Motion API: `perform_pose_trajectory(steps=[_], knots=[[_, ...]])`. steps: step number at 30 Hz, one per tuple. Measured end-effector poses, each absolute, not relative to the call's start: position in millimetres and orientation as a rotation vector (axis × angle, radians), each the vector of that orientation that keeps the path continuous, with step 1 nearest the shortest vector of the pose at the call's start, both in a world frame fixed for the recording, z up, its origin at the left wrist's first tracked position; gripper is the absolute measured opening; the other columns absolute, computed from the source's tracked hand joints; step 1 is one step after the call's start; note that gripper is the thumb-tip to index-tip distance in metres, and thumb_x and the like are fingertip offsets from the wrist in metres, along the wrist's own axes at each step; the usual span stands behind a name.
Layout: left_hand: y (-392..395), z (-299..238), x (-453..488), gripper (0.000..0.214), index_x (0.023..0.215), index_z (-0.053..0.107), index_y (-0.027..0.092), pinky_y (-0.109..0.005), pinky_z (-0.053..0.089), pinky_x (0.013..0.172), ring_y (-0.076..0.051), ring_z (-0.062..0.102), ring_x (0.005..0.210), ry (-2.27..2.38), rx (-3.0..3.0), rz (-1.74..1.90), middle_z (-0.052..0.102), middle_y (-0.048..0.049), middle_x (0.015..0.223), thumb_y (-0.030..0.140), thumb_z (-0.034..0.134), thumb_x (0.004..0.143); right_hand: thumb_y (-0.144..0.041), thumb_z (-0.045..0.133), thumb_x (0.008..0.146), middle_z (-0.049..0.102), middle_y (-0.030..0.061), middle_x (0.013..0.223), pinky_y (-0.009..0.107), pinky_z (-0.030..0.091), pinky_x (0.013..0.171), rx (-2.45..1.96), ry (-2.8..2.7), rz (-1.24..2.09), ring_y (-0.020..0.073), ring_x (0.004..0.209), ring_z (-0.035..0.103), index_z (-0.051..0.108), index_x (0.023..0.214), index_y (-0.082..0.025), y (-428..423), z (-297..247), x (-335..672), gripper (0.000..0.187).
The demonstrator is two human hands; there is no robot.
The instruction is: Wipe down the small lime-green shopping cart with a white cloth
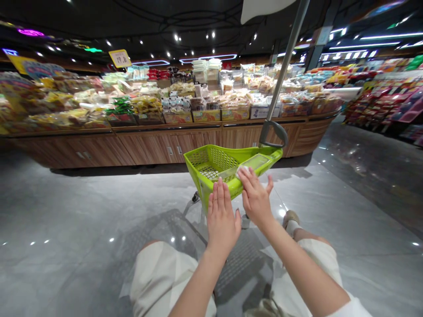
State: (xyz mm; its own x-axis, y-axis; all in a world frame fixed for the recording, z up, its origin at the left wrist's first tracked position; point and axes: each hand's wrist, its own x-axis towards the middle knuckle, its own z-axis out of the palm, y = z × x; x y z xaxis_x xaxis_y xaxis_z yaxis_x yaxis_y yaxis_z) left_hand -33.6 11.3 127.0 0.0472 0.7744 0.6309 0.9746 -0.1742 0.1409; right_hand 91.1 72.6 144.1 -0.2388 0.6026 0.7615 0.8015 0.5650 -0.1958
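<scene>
In front of me stands a small green shopping cart (228, 154) with a perforated basket, a clear panel along its near rim and a tall grey pole. My right hand (256, 196) presses a white wipe (243, 171) against that near rim; only the wipe's edge shows past the fingers. Flat against the cart's near side, at the left corner, lies my left hand (222, 213), its fingers stretched out and holding nothing.
Behind the cart runs a wood-fronted display counter (198, 141) piled with packaged goods. A price sign (120, 58) rises above it on the left. More shelves (386, 97) stand at the right. My knees flank the cart over a shiny grey tile floor (82, 211).
</scene>
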Motion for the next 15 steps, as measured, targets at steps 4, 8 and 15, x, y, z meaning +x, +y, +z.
perform_pose_trajectory(steps=[4,8,15], knots=[[9,128,-36,0.093,0.155,-0.004,0.009,-0.045,0.025,0.121,-0.025,0.01,0.151,-1.743,-2.012,-0.831,0.015,-0.0158,0.163,0.019,0.054,0.083,-0.016,0.036,0.092,0.049,0.0082,0.148,0.049,-0.002,0.12,-0.92,-2.168,-0.253,0.0212,0.14,0.041,0.036,0.149,-0.023,60,147,87,0.057],[7,131,-40,0.09,0.155,-0.006,0.008,-0.045,0.027,0.12,-0.024,0.011,0.151,-1.751,-2.013,-0.774,0.015,-0.0161,0.163,0.022,0.053,0.087,-0.015,0.039,0.092,0.054,0.0059,0.144,0.055,-0.01,0.117,-1.019,-2.073,-0.35,0.0233,0.138,0.044,0.039,0.146,-0.028,77,150,108,0.056],[8,128,-41,0.092,0.155,-0.006,0.009,-0.045,0.026,0.121,-0.024,0.009,0.151,-1.76,-1.992,-0.781,0.015,-0.0161,0.163,0.017,0.053,0.085,-0.01,0.037,0.088,0.044,0.0115,0.151,0.046,0.006,0.12,-0.983,-2.144,-0.297,0.0203,0.143,0.036,0.025,0.153,-0.02,53,140,86,0.067]])
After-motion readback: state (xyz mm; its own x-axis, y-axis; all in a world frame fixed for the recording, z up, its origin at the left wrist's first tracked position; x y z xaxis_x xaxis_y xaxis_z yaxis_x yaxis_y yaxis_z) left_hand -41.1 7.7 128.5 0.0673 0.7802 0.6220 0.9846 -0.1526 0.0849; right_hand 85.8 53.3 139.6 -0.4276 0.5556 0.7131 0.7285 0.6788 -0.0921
